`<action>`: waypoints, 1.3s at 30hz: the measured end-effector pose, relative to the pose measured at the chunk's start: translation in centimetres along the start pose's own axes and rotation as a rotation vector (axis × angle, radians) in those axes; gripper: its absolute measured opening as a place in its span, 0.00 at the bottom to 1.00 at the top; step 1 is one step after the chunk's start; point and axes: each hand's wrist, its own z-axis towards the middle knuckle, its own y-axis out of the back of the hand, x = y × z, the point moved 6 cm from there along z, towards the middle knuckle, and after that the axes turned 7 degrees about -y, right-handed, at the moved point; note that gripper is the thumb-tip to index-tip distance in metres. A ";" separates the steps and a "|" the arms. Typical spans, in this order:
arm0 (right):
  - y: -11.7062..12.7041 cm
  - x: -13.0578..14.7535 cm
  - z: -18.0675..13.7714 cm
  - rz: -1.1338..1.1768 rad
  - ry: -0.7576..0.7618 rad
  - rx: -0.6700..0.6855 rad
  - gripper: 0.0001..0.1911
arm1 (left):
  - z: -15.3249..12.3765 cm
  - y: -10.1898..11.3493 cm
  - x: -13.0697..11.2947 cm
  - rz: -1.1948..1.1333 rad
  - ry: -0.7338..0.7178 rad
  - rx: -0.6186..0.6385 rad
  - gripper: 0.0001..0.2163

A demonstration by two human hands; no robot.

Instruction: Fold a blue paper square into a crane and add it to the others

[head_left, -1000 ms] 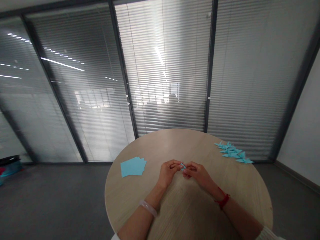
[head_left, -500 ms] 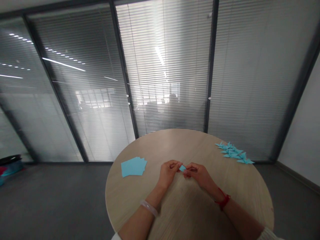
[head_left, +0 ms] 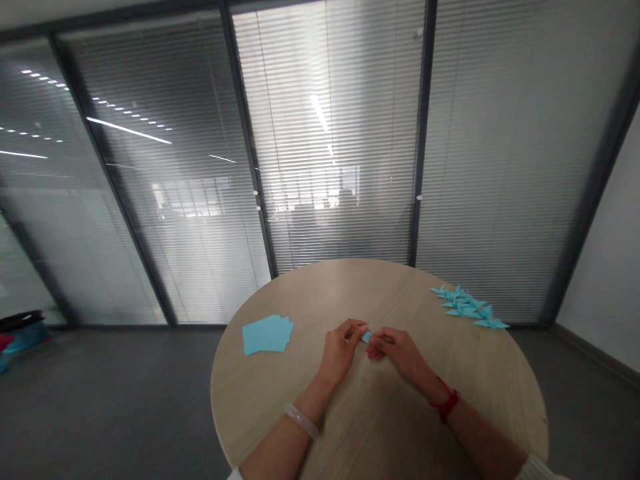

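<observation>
A small folded piece of blue paper [head_left: 367,337] is held just above the middle of the round table, mostly covered by fingers. My left hand [head_left: 342,347] pinches its left side between thumb and fingers. On the other side my right hand [head_left: 393,347] is closed on the same paper, thumb on top. To the left lies a fanned stack of blue paper sheets [head_left: 267,335]. Several folded blue paper cranes [head_left: 465,305] sit bunched together near the table's right edge.
The round wooden table [head_left: 345,280] has a curved edge on all visible sides. Behind it stands a glass partition with blinds [head_left: 340,227]. A dark and blue object [head_left: 25,330] is on the floor at far left.
My left hand has shifted slightly to the right and its fingers have moved on the paper. Less of the paper shows now. The stack and the cranes are unchanged.
</observation>
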 end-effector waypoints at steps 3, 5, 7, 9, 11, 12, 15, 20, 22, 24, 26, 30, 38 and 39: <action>0.2 0.0 0.1 0.024 0.007 -0.017 0.25 | 0.0 -0.1 0.0 -0.046 0.019 -0.001 0.14; 0.3 0.0 0.1 0.035 0.023 -0.026 0.25 | 0.1 0.1 0.3 -0.017 0.035 -0.020 0.14; 0.4 0.0 0.2 0.038 0.034 -0.033 0.25 | 0.2 0.2 0.7 0.009 0.051 -0.020 0.13; 0.5 0.1 0.3 0.039 0.036 -0.035 0.26 | 0.3 0.1 1.2 0.004 0.071 0.003 0.14; 0.4 0.1 0.2 0.034 0.040 -0.030 0.25 | 0.4 0.0 1.6 -0.011 0.096 0.017 0.15; 0.4 0.1 0.2 0.025 0.044 -0.026 0.25 | 0.4 0.1 1.8 -0.007 0.107 0.015 0.15; 0.2 0.4 -0.1 -0.068 0.079 -0.035 0.22 | 0.3 0.2 2.2 0.048 0.124 0.005 0.14; 1.1 1.5 -0.8 -0.233 0.229 -0.215 0.15 | 0.2 0.4 1.8 0.208 0.075 -0.002 0.13; 1.2 2.0 -1.1 -0.286 0.303 -0.252 0.14 | 0.1 0.4 1.7 0.239 0.065 0.009 0.12; 1.2 2.4 -1.2 -0.345 0.374 -0.254 0.13 | 0.1 0.2 1.7 0.228 0.072 0.027 0.12; 1.0 2.7 -1.4 -0.379 0.414 -0.255 0.12 | 0.0 0.0 1.8 0.191 0.085 0.040 0.12; 1.0 3.1 -1.6 -0.381 0.432 -0.276 0.11 | -0.1 -0.3 2.1 0.117 0.103 0.066 0.13; 1.4 3.1 -1.7 -0.412 0.447 -0.346 0.12 | -0.1 -0.9 1.6 0.120 0.046 0.133 0.09; 1.4 3.0 -1.6 -0.415 0.448 -0.338 0.12 | -0.1 -0.9 1.5 0.135 0.037 0.132 0.09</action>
